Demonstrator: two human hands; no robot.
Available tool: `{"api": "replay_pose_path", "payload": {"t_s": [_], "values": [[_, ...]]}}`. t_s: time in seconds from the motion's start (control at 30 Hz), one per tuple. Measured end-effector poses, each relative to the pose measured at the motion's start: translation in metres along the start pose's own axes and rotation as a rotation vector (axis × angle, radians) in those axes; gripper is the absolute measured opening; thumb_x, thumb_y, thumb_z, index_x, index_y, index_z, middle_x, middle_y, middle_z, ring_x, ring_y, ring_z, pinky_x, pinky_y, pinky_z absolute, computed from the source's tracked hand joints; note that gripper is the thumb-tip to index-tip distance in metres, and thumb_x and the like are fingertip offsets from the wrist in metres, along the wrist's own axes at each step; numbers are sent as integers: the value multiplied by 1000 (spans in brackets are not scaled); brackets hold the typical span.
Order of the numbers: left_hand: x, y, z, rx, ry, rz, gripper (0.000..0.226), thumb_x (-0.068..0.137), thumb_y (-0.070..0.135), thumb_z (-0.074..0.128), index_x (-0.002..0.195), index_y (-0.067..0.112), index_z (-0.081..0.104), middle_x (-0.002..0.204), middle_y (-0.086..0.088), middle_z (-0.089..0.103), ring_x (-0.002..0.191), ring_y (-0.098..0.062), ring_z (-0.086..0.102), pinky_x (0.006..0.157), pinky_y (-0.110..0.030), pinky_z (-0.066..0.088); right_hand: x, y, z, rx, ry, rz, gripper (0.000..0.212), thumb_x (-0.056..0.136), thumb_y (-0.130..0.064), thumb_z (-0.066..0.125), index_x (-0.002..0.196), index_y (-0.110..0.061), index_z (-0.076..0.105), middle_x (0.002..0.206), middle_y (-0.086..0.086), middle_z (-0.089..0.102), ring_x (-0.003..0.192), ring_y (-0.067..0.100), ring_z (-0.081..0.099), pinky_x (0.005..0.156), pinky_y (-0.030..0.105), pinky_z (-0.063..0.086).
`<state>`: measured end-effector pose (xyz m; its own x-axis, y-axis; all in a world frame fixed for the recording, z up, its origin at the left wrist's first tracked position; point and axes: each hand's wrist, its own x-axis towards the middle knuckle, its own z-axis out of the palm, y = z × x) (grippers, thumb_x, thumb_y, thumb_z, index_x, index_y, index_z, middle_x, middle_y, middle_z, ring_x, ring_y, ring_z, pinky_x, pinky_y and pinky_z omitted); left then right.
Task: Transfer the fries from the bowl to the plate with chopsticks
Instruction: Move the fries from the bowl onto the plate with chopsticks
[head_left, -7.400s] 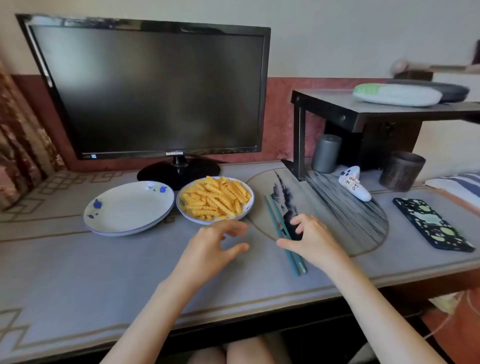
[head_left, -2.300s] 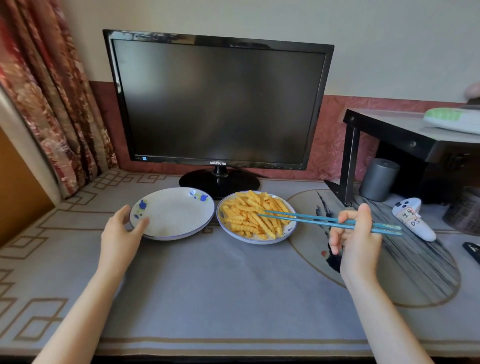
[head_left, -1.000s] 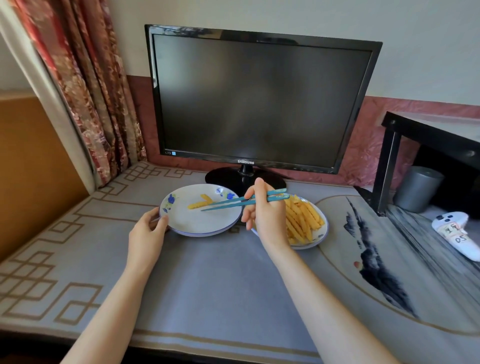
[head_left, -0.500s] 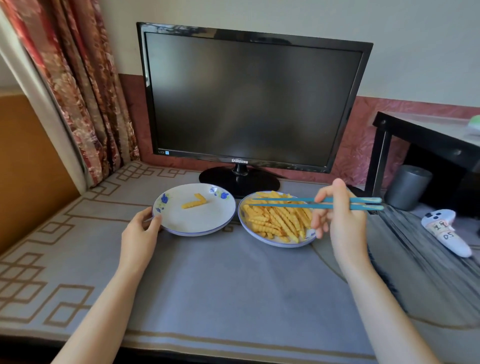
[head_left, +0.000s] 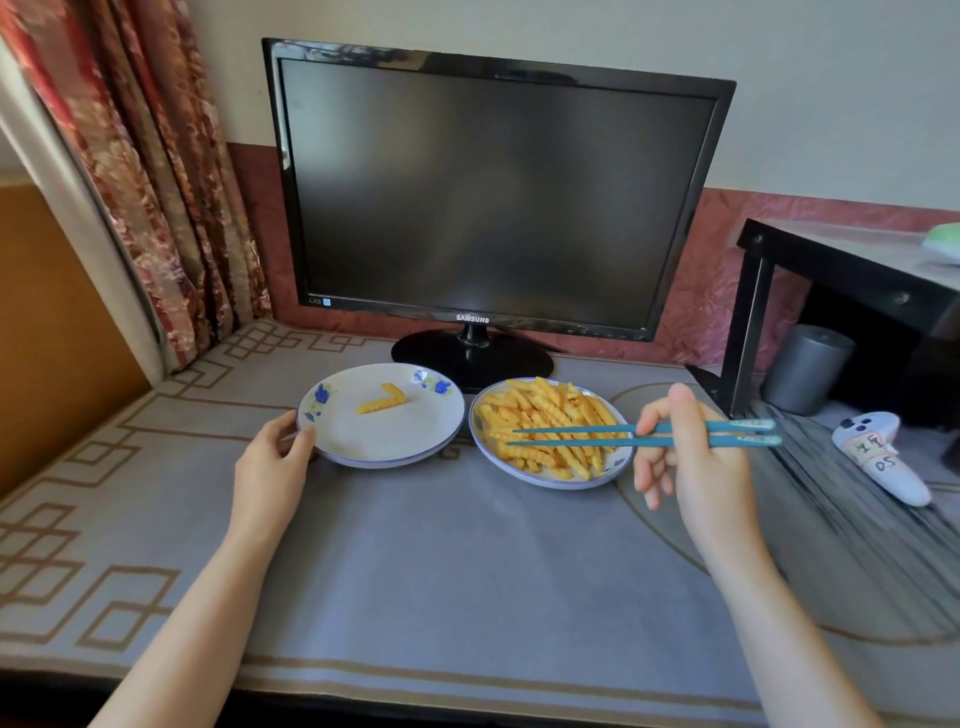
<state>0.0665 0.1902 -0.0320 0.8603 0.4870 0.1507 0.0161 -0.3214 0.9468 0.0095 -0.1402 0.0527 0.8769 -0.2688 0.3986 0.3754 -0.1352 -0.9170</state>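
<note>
Chopsticks (head_left: 571, 429) gripped by right hand (head_left: 696, 467) cross bowl (head_left: 550, 483) of fries (head_left: 545, 410); left hand (head_left: 270, 462) pinches plate (head_left: 384, 441) rim at 9 o'clock; SAMSUNG monitor (head_left: 493, 192) at 12.

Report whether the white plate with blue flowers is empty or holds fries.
Not empty: two yellow crinkle-cut fries lie on the white flowered plate, near its middle.

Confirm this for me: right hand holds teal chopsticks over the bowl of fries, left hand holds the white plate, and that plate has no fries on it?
Not quite: the head view shows two yellow crinkle-cut fries lying on the white blue-flowered plate. Otherwise yes: the right hand holds the teal chopsticks over the white bowl, the left hand holds the plate.
</note>
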Motion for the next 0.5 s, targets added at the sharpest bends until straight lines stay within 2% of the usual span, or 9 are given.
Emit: {"api": "replay_pose_path", "payload": {"t_s": [0.17, 0.37, 0.5], "values": [[0, 0, 0, -1, 1, -1, 37, 95, 26, 53, 129, 13, 56, 115, -7, 68, 105, -19, 64, 92, -30, 44, -2, 5, 9, -12, -38, 9, 44, 104, -28, 34, 69, -5, 51, 40, 15, 48, 28, 18, 40, 33, 15, 28], [-1, 1, 0, 0, -2, 5, 36, 95, 26, 53, 128, 14, 57, 116, -5, 67, 104, -19, 65, 91, -31, 44, -2, 5, 12, 3, 68, -18, 49, 104, -32, 33, 65, -6, 49, 38, 9, 49, 28, 19, 41, 34, 15, 29], [0, 1, 0, -1, -2, 1, 35, 95, 26, 53, 128, 14, 56, 117, -6, 67, 105, -20, 64, 93, -32, 44, -1, 6, 11, 5, 75, -7, 50, 104, -32, 32, 65, -6, 50, 38, 9, 50, 28, 19, 41, 34, 15, 29]]}}
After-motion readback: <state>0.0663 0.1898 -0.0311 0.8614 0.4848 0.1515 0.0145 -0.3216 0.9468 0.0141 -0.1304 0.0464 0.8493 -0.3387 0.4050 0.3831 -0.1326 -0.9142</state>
